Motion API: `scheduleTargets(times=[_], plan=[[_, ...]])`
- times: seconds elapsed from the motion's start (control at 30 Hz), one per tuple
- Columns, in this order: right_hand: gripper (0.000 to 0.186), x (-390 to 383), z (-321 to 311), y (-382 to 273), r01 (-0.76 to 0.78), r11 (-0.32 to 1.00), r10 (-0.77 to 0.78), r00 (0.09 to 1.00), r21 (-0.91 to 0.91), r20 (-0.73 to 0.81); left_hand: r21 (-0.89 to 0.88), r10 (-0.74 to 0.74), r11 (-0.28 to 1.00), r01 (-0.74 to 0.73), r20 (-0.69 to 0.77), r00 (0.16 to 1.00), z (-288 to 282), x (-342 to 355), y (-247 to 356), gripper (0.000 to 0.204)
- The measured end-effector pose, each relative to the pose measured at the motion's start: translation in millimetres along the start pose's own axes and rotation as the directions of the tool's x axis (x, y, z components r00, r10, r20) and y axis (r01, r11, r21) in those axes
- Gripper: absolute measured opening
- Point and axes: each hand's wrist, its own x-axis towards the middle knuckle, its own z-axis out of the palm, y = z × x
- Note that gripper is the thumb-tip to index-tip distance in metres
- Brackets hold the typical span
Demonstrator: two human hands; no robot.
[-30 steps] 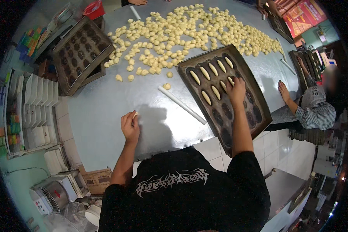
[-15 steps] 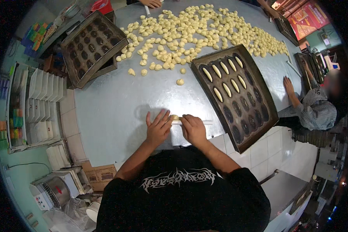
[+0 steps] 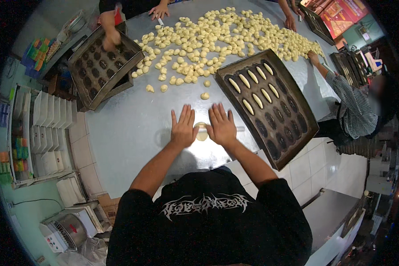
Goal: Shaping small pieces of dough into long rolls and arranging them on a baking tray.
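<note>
My left hand [image 3: 184, 127] and my right hand [image 3: 221, 125] lie open with fingers stretched out over a thin white rolling pin [image 3: 240, 129] on the metal table [image 3: 111, 150]. Beneath the pin, between my thumbs, is a flattened oval of pale dough [image 3: 201, 136]. A single dough ball [image 3: 205, 95] sits just beyond my fingertips. To the right of my right hand, a dark baking tray [image 3: 288, 147] has oval hollows, some holding long, slim dough pieces [image 3: 257, 101].
Many dough balls [image 3: 195, 44] cover the far table. Stacked empty molded trays [image 3: 77, 91] stand at the left. A person's blurred hand [image 3: 111, 40] is over them; another hand [image 3: 158, 11] is behind. A checked-shirted person [image 3: 354, 106] reaches toward the balls at right, near more trays [image 3: 341, 66].
My right hand left the tray and joined my left on the pin; both then moved forward, and the dough is flatter. Co-workers' hands have moved over the left trays and toward the balls at right.
</note>
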Motion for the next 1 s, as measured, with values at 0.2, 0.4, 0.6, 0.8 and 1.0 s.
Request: scheduleTargets(times=[0.2,0.4,0.6,0.8,1.0], plan=[[0.037,-75.0,-1.1,-33.9,0.025,0.993,-0.019,0.998,0.111,-0.063,-0.201,-0.002,0.980,0.016,0.073,0.997,-18.1,-76.0,36.6,0.072],[0.040,-13.8,-17.7,-14.6,-0.176,0.984,0.175,0.984,0.028,0.040,-0.393,-0.095,0.915,0.085,-0.005,0.995,-17.1,-28.4,28.4,0.073],[0.050,-33.1,12.9,-46.4,0.002,0.969,-0.015,0.999,0.246,0.050,-0.142,-0.027,0.989,0.044,0.122,0.992,9.3,-44.0,26.8,0.069],[0.031,-41.2,-12.2,-56.5,-0.056,0.904,0.112,0.988,0.423,-0.109,-0.300,0.185,0.944,-0.134,0.146,0.972,-18.8,-111.1,24.8,0.059],[0.065,29.5,21.4,-61.0,0.030,0.988,-0.033,0.999,0.150,0.022,-0.575,-0.238,0.817,0.048,-0.261,0.935,-9.6,-99.0,12.4,0.039]])
